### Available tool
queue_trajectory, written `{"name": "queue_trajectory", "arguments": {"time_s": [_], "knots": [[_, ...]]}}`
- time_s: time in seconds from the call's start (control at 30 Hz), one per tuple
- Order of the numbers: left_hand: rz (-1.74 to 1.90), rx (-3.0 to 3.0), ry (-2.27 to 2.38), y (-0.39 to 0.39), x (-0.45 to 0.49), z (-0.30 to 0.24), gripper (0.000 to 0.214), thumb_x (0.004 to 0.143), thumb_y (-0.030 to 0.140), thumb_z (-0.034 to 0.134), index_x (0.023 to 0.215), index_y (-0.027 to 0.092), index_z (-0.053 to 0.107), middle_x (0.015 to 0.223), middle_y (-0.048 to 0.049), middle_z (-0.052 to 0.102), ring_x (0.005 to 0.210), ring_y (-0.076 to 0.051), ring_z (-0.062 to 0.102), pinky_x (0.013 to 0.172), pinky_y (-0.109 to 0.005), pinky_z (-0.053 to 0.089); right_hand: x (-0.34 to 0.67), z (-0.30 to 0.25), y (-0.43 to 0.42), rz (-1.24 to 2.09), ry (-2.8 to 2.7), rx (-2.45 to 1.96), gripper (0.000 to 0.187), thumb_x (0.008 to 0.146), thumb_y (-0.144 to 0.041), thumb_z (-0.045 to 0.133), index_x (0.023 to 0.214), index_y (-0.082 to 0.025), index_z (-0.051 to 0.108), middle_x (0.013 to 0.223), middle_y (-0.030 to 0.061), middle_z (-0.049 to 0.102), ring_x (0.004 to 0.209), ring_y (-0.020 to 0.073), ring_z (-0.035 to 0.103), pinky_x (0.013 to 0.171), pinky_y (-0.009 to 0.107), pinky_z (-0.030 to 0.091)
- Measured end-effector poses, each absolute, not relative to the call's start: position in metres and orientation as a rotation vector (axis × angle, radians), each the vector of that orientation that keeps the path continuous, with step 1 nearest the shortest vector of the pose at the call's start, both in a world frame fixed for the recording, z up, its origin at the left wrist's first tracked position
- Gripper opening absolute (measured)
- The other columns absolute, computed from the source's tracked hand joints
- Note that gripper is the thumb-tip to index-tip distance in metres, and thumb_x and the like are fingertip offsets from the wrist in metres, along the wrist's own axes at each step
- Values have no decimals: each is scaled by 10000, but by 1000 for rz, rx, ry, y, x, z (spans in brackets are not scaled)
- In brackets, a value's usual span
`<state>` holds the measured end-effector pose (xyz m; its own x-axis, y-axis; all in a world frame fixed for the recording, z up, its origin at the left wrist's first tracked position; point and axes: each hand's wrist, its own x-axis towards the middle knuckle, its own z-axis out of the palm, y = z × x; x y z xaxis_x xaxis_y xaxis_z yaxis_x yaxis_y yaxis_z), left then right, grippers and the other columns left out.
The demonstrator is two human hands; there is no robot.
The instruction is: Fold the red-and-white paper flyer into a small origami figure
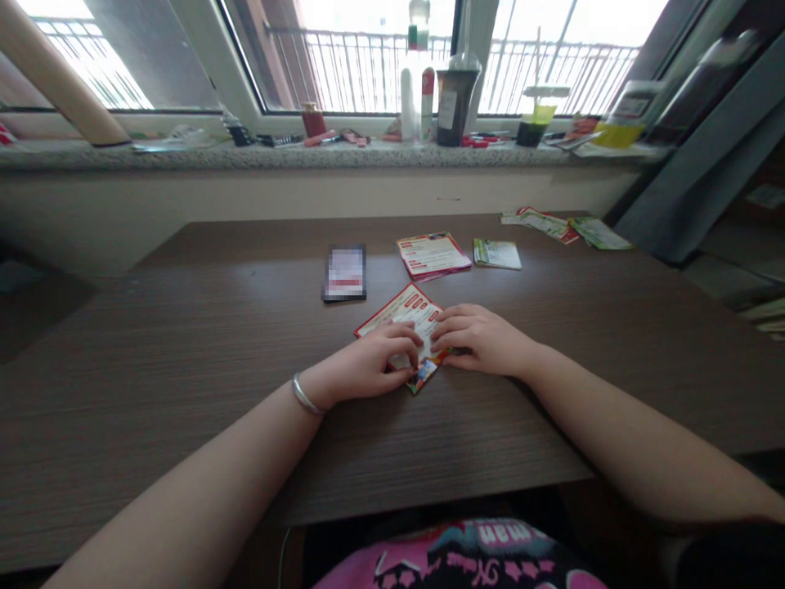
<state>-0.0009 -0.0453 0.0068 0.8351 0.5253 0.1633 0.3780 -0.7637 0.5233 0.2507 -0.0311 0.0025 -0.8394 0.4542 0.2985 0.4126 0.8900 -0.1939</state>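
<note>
A red and white paper flyer (405,311) lies on the brown wooden table (184,368) in front of me. My left hand (371,364), with a silver bracelet on the wrist, rests on the flyer's near part with its fingers curled and pressed down on the paper. My right hand (482,339) lies beside it, fingers bent and pressing the flyer's right edge. The two hands nearly touch at the fingertips. The near corner of the flyer sticks out beneath them.
A dark phone (344,272) lies beyond the flyer. A stack of red flyers (432,254), a green leaflet (497,254) and more leaflets (545,222) lie farther back. Bottles and cups (455,102) stand on the window sill. A cardboard tube (58,78) leans at left.
</note>
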Motion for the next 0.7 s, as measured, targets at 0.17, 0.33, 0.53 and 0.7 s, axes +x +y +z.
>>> {"name": "queue_trajectory", "arguments": {"time_s": [0.17,0.33,0.53,0.7], "knots": [[411,2516,630,-43,-2,6,137,856,192,587,984,200,635,1166,-55,610,1243,-220,487,1086,-389,379,247,-1,-33,104,-2661,-679,209,922,-306,526,980,-250,719,1009,31,735,1064,214,613,948,391,457],[403,2528,612,-43,0,8,162,848,165,584,986,210,655,1161,-54,609,1242,-223,484,1090,-400,378,244,-3,-33,95,-2606,-757,225,931,-302,505,961,-242,720,999,51,730,987,208,637,890,368,482],[400,2562,597,-44,1,9,201,857,155,571,1019,228,664,1229,-53,594,1226,-213,500,1089,-401,386,243,-5,-29,193,-2506,-872,167,894,-298,569,899,-220,717,930,66,726,916,208,641,848,369,489],[415,2647,623,-45,0,3,271,896,199,543,1142,256,641,1330,-53,558,1288,-227,456,1115,-433,355,248,-7,-25,309,-2426,-929,130,877,-271,600,875,-207,713,916,70,724,926,204,635,849,365,491]]}}
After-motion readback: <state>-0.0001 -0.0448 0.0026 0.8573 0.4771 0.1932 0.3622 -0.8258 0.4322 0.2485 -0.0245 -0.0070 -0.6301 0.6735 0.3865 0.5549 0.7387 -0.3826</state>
